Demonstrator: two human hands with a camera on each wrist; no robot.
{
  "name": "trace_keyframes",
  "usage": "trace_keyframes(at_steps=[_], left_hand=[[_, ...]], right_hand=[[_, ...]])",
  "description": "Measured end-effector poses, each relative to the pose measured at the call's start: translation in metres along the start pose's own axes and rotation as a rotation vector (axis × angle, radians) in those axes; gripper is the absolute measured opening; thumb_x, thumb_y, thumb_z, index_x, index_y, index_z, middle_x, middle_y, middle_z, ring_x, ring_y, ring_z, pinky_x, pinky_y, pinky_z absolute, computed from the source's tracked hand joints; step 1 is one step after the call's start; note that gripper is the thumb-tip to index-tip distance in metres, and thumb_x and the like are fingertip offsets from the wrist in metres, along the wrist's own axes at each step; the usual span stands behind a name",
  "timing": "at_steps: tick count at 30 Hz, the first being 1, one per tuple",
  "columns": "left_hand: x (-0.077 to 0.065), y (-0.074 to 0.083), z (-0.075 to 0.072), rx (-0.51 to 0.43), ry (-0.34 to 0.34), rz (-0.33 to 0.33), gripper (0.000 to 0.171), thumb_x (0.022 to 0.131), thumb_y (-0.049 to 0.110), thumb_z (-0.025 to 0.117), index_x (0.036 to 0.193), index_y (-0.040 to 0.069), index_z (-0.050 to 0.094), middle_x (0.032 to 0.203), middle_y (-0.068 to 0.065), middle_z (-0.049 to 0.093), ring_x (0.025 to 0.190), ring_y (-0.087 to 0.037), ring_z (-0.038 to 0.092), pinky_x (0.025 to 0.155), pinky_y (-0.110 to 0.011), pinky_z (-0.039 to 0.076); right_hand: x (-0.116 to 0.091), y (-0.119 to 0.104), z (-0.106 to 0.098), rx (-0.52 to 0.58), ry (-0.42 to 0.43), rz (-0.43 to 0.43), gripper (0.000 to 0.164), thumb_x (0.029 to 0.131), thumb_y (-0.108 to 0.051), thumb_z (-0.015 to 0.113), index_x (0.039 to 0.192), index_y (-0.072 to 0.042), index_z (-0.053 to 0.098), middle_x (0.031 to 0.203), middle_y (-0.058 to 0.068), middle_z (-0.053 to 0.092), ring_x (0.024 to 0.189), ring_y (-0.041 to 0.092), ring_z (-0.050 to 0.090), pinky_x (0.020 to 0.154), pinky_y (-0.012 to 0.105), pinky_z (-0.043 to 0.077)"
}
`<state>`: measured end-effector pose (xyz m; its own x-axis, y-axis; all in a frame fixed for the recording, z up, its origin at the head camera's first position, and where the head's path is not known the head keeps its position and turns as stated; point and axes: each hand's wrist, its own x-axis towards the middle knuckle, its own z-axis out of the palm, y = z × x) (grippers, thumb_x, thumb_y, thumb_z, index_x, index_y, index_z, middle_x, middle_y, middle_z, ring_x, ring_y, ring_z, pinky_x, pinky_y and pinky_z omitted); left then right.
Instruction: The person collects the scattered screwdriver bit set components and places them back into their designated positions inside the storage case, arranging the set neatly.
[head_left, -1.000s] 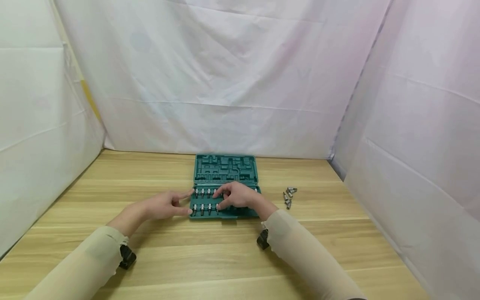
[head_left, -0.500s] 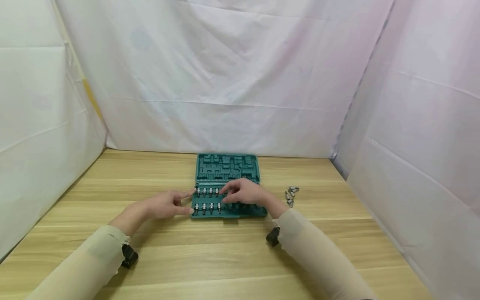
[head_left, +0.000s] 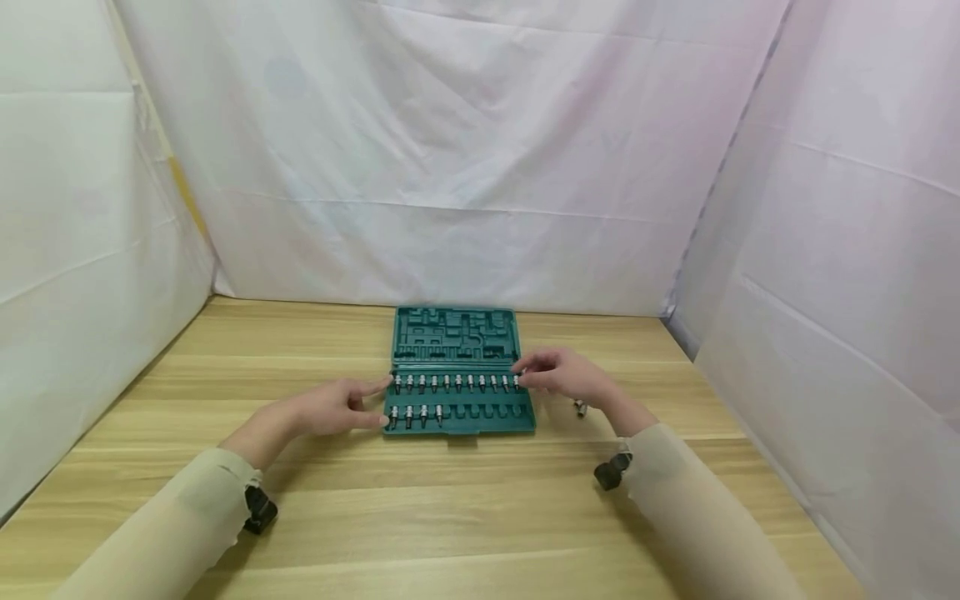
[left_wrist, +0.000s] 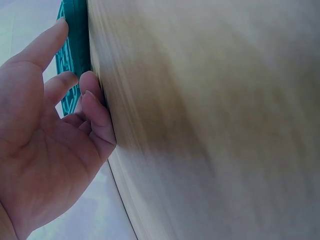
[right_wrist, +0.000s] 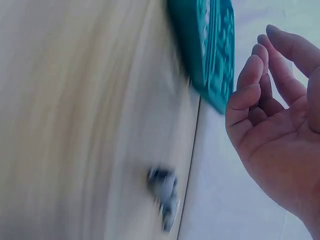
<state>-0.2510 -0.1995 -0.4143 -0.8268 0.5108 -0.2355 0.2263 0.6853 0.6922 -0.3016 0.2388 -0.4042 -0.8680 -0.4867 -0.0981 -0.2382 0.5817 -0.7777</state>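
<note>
An open green socket-bit case (head_left: 468, 398) lies on the table, its moulded lid (head_left: 456, 335) tipped back. Silver bit sockets (head_left: 458, 383) fill its upper row from end to end. The lower row has several more bit sockets (head_left: 416, 416) at its left, and vacant slots (head_left: 488, 412) at its right. My left hand (head_left: 326, 410) touches the case's left edge with thumb and index finger spread; its other fingers are bent. Over the case's right edge, my right hand (head_left: 570, 377) hangs with loosely bent fingers and nothing between them in the right wrist view.
Loose bit sockets (right_wrist: 164, 192) lie on the wooden table (head_left: 465, 508) right of the case, partly hidden by my right hand in the head view. White cloth (head_left: 450, 150) encloses the back and both sides of the table.
My right hand has moved right, from the middle of the case to its right edge, uncovering the full upper row and the vacant lower slots. My left hand stays at the left edge.
</note>
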Motion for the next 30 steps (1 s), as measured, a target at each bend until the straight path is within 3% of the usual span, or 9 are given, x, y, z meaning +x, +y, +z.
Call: trace_keyframes(at_steps=[6, 14, 23, 30], left_hand=[[-0.001, 0.001, 0.000, 0.003, 0.003, -0.008, 0.084, 0.104, 0.042, 0.077, 0.174, 0.023, 0.034, 0.078, 0.000, 0.046, 0.070, -0.017, 0.040, 0.063, -0.029, 0.038], [-0.001, 0.002, -0.001, -0.005, 0.001, -0.012, 0.085, 0.104, 0.043, 0.076, 0.174, 0.023, 0.032, 0.078, 0.000, 0.046, 0.069, -0.016, 0.040, 0.062, -0.029, 0.038], [-0.002, 0.003, 0.001, -0.006, -0.002, -0.017, 0.084, 0.104, 0.043, 0.076, 0.174, 0.024, 0.033, 0.078, 0.000, 0.046, 0.070, -0.017, 0.040, 0.062, -0.029, 0.038], [-0.002, 0.003, 0.001, -0.008, 0.000, -0.016, 0.084, 0.105, 0.042, 0.076, 0.174, 0.023, 0.033, 0.077, 0.000, 0.045, 0.069, -0.017, 0.040, 0.062, -0.029, 0.037]], right_hand=[[-0.023, 0.025, -0.022, -0.010, 0.032, 0.032, 0.030, 0.106, -0.030, 0.075, 0.132, -0.015, 0.078, 0.114, 0.007, 0.076, 0.098, 0.026, 0.065, 0.085, 0.044, 0.057], [-0.048, 0.048, -0.046, -0.092, 0.023, 0.089, 0.026, 0.102, -0.015, 0.077, 0.127, -0.011, 0.080, 0.107, 0.010, 0.075, 0.084, 0.022, 0.057, 0.067, 0.032, 0.047], [-0.061, 0.058, -0.051, -0.212, -0.026, 0.107, 0.020, 0.096, -0.017, 0.084, 0.116, -0.018, 0.085, 0.102, 0.004, 0.075, 0.093, 0.019, 0.062, 0.083, 0.034, 0.051], [-0.063, 0.059, -0.050, -0.239, -0.043, 0.094, 0.015, 0.096, -0.015, 0.084, 0.111, -0.018, 0.086, 0.104, 0.002, 0.074, 0.093, 0.018, 0.061, 0.082, 0.032, 0.050]])
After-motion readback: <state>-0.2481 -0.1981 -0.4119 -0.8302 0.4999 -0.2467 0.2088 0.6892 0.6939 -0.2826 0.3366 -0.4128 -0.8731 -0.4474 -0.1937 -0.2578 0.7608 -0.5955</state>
